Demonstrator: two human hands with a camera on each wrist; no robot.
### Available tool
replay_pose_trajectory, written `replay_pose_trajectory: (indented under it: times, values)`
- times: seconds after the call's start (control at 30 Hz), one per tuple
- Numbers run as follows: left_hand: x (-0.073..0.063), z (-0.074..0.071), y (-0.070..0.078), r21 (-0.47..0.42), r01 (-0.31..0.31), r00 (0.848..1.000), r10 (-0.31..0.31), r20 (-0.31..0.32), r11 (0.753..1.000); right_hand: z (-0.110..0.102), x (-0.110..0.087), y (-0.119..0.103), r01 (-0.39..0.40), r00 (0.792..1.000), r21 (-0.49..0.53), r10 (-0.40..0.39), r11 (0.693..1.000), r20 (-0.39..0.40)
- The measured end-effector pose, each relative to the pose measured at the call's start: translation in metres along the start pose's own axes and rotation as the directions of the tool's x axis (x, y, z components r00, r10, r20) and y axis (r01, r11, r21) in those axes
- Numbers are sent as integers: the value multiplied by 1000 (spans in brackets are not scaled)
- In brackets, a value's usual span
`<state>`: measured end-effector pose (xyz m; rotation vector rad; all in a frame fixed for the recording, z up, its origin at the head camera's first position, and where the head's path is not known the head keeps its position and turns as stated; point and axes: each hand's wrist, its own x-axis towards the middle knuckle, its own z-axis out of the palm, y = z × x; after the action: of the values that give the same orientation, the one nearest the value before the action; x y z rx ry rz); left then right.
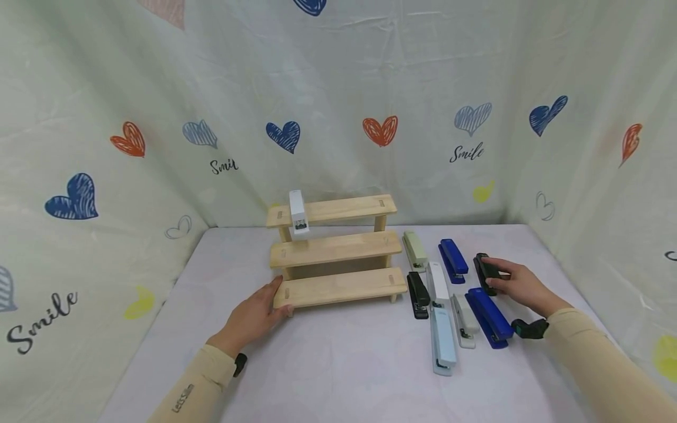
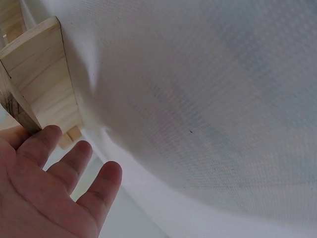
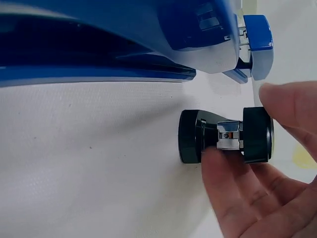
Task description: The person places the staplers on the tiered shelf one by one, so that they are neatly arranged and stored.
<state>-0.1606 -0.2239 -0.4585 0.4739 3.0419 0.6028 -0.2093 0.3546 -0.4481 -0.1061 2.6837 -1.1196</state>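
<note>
Right hand grips a black stapler; left hand touches the wooden rack.

The right hand [image 1: 520, 286] pinches the black stapler [image 3: 226, 135] between thumb and fingers, near the surface's [image 1: 338, 367] right edge, while the left hand [image 1: 254, 317], its fingers loosely extended, rests at the left end of the rack's bottom step [image 1: 344, 288]; just beside the gripped stapler are a large blue stapler [image 1: 489, 317], nearer the front edge, and a smaller blue one [image 1: 452, 260], then, towards the rack, a cream stapler [image 1: 465, 314], a light-blue one [image 1: 443, 338], a white one [image 1: 437, 283], a pale-green one [image 1: 415, 249] and a second black one [image 1: 418, 295]; the three-step rack stands towards the back edge, another white stapler [image 1: 298, 208] lying across its top step near the left end, and a heart-printed curtain [image 1: 338, 88] hangs behind.
</note>
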Motion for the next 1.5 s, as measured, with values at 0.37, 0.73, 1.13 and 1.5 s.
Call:
replay_pose_trajectory:
  times: [0.37, 0.73, 1.13, 1.5]
  values:
    - [1, 3, -1, 8, 12, 1000, -12, 4, 1000, -4, 5, 1, -52, 999, 90, 51, 995, 20]
    - [0, -2, 1, 16, 11, 1000, -11, 13, 1000, -8, 11, 0, -33, 996, 28, 31, 999, 88]
    - [-1, -4, 4, 28, -6, 1000, 6, -7, 1000, -11, 13, -14, -56, 989, -52, 62, 997, 131]
    - [0, 0, 1, 37, -2, 1000, 3, -11, 999, -9, 15, -16, -68, 984, -83, 80, 994, 159]
